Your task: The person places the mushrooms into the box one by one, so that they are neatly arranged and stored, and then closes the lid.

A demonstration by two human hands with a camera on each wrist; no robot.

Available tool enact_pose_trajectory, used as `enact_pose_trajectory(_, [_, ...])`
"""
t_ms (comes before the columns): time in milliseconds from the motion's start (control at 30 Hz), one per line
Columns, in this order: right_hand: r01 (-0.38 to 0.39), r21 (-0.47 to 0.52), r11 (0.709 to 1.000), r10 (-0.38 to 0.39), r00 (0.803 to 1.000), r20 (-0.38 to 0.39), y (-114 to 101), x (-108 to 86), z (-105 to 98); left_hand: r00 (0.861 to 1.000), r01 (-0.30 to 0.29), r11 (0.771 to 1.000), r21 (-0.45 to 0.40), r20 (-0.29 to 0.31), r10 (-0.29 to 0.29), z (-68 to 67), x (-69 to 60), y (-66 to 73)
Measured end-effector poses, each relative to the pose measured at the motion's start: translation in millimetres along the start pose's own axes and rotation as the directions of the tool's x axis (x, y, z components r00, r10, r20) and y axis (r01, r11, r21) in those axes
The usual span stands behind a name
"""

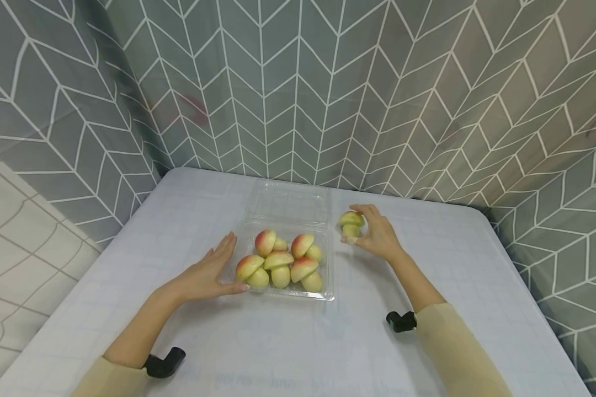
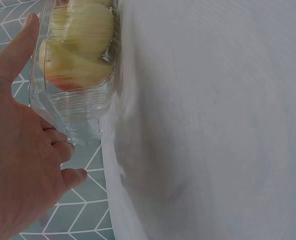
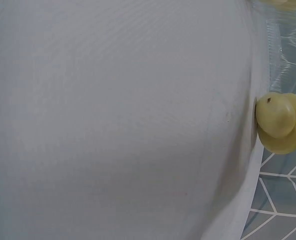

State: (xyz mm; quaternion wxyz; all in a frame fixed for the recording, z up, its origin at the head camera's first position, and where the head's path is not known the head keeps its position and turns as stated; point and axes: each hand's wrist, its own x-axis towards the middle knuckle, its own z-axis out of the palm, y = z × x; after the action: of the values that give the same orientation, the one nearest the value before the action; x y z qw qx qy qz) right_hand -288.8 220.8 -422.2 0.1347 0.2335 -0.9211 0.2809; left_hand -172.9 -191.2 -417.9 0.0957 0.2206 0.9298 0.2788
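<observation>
The left hand (image 1: 206, 275) is spreading its fingers alongside the clear plastic hinged container (image 1: 298, 295), which is holding 5 red-blushed yellow mushroom-shaped pieces (image 1: 280, 270). Just right of it, the right hand (image 1: 374, 234) is pinching 1 yellow-green mushroom-shaped piece (image 1: 351, 220), probably light, firm and bruisable, best gripped gently cap-to-stem; its long axis is running away from the person, cap far.

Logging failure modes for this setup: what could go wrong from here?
1. The held mushroom could slip: the right grip only pinches it between thumb and fingers.
2. The other five mushrooms sit bunched in the box, so adding a sixth might knock them out of place.
3. The box might shift if bumped: the left grip just lies along its left side.
</observation>
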Motion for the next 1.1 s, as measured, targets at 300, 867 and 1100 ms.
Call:
enact_pose_trajectory(300, [-0.027, -0.089, 0.996, 0.030, 0.999, 0.039, 3, -0.3, 5, 1.000, -0.008, 1.000, -0.004, -0.002, 0.008, 3.2, -0.2, -2.9])
enact_pose_trajectory(867, [-0.185, -0.167, 0.968, 0.200, 0.977, 0.080, -4, -1.9, 6, 1.000, -0.012, 1.000, 0.013, -0.012, 0.012, 2.0, 0.4, -2.0])
enact_pose_trajectory(1100, [-0.228, -0.218, 0.949, 0.257, 0.960, 0.115, -12, -4.6, 4, 1.000, -0.014, 1.000, 0.015, -0.010, 0.014, 1.1, 0.0, -1.0])
